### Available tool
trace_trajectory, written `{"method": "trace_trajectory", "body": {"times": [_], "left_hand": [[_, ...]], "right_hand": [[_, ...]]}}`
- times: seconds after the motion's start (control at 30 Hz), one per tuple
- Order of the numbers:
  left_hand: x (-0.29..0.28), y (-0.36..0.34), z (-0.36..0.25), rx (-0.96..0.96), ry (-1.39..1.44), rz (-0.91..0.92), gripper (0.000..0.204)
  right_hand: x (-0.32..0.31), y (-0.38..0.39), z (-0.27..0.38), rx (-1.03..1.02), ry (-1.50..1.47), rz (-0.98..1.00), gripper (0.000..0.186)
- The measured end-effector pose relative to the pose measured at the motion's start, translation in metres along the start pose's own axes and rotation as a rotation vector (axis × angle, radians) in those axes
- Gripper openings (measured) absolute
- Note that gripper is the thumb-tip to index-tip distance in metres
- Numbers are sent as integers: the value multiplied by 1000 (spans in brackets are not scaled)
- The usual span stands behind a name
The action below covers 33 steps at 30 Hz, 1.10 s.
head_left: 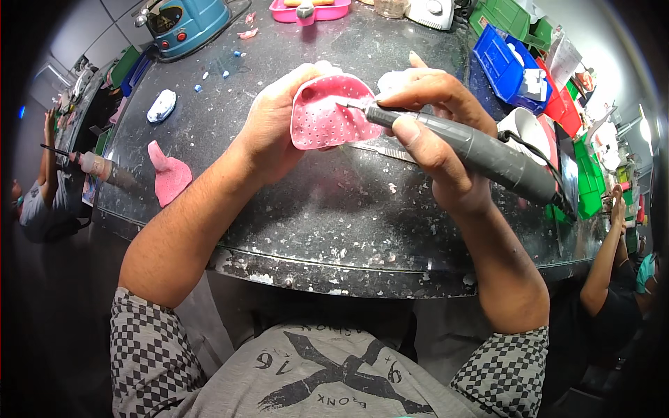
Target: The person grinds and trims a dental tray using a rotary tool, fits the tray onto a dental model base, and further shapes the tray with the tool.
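My left hand [273, 122] is closed around a pink dental impression tray [319, 127] dotted with many small holes. It is held up over the dark worktable, its hollow side showing. My right hand [440, 161] grips a dark grey rotary handpiece [491, 153] with a cord at its rear end. The thin bur [346, 105] at its tip reaches over the tray's inner surface; whether it touches cannot be made out. Below the hands lies a metal hand instrument [390, 151], partly covered. Left of my left forearm, a second pink tray with a handle [171, 175] rests on the table.
Blue, green and red bins [503, 70] line the right side, near a white cup [524, 129]. A blue machine [185, 28] and a pink container [327, 14] stand at the back. A dropper bottle [94, 165] is at the left edge. Other people are at both sides.
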<state>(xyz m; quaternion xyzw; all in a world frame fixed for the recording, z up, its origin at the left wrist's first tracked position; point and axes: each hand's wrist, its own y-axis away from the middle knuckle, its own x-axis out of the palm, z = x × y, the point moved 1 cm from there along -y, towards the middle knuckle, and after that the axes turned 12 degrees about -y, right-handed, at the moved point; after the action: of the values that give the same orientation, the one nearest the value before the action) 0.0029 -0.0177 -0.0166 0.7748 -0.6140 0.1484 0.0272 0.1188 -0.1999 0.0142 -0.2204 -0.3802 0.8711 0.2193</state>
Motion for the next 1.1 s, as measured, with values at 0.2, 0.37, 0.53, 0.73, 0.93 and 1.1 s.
{"method": "trace_trajectory", "body": {"times": [0.2,0.37,0.53,0.73,0.93,1.1], "left_hand": [[-1,0,1,-48,14,97,26],[0,2,0,14,-125,122,20],[2,3,2,48,-301,76,19],[3,2,5,-4,-277,38,17],[2,3,5,104,-457,52,19],[0,3,4,112,-512,40,19]], "right_hand": [[5,1,-7,-1,44,12,20],[4,0,-3,86,46,42,22],[4,0,-3,142,8,56,23],[4,0,-5,140,5,46,23],[4,0,-1,204,-41,41,25],[6,-1,0,211,-40,35,25]]}}
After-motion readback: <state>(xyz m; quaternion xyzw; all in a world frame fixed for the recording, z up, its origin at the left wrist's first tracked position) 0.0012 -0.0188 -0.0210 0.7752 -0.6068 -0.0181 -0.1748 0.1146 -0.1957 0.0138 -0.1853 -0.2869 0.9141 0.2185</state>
